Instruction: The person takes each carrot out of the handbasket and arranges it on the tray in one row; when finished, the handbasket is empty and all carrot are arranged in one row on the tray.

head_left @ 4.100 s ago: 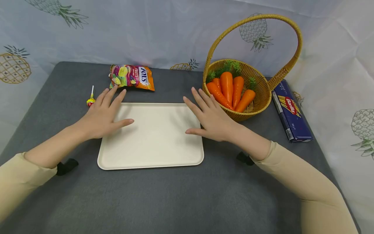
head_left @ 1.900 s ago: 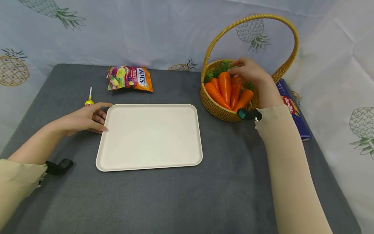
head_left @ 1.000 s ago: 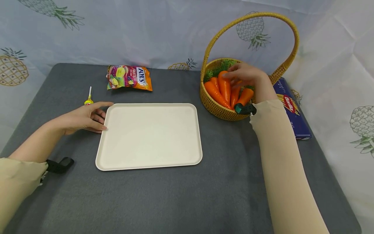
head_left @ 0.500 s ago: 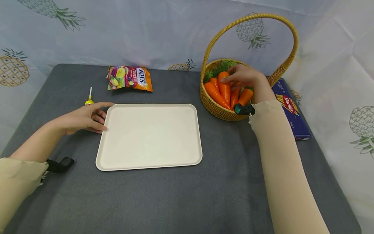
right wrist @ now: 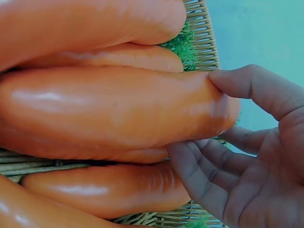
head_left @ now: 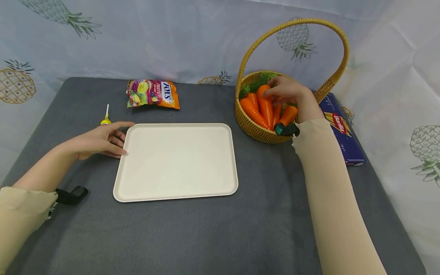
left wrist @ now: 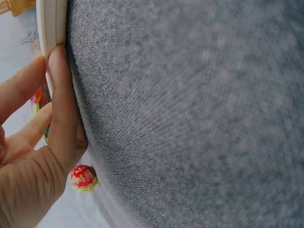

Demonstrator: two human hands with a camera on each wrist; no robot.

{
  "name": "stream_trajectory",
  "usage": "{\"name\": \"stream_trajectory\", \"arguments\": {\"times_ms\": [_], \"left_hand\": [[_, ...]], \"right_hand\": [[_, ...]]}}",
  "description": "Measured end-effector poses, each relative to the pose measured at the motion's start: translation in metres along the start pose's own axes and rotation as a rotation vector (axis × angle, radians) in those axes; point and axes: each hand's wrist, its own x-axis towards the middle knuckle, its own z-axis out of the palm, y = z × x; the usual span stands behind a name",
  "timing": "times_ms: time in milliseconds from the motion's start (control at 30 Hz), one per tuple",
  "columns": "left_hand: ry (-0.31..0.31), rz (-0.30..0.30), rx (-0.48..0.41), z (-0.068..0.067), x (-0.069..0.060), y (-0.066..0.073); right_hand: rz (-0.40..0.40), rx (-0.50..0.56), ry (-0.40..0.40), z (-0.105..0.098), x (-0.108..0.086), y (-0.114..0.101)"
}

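Carrot, plump, glossy orange (head_left: 265,102): one, lying inside a round, golden-brown woven basket with a tall hooped handle (head_left: 256,132), close against other orange carrots (head_left: 254,113). Right hand (head_left: 287,90): grip pinched on that carrot's upper end, thumb to one side, fingers to the other (whether it bears any weight cannot be told). Tray, cream, flat, rectangular with rounded corners (head_left: 177,160): one, on the dark grey bench (head_left: 192,236), left of the basket; the left hand (head_left: 96,142) has its grip on the left rim, thumb and fingers holding it. Hazards, as judged: smooth skin held only near one end could let the carrot slip or swing; packed neighbours could be dragged along; the arching handle could snag the right hand, tipping the basket; an uneven left-hand tug could skew the tray.
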Motion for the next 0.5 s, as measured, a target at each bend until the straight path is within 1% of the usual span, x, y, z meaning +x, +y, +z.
{"name": "stream_trajectory", "arguments": {"times_ms": [67,200,300,433,500], "left_hand": [[0.000,-0.004,-0.005,0.001,0.000,0.000],[0.001,-0.006,-0.009,0.001,0.000,-0.001],[0.001,-0.006,-0.014,0.001,0.000,-0.001],[0.002,-0.009,-0.016,0.000,0.001,-0.001],[0.005,-0.008,-0.012,0.000,0.001,-0.001]], "right_hand": [[-0.005,0.017,0.005,0.000,-0.001,0.002],[-0.009,0.073,-0.011,-0.002,-0.006,0.005],[-0.011,0.120,-0.018,-0.007,-0.010,0.005],[-0.011,0.182,-0.005,-0.018,-0.017,0.002],[-0.009,0.197,0.009,-0.024,-0.020,0.000]]}}
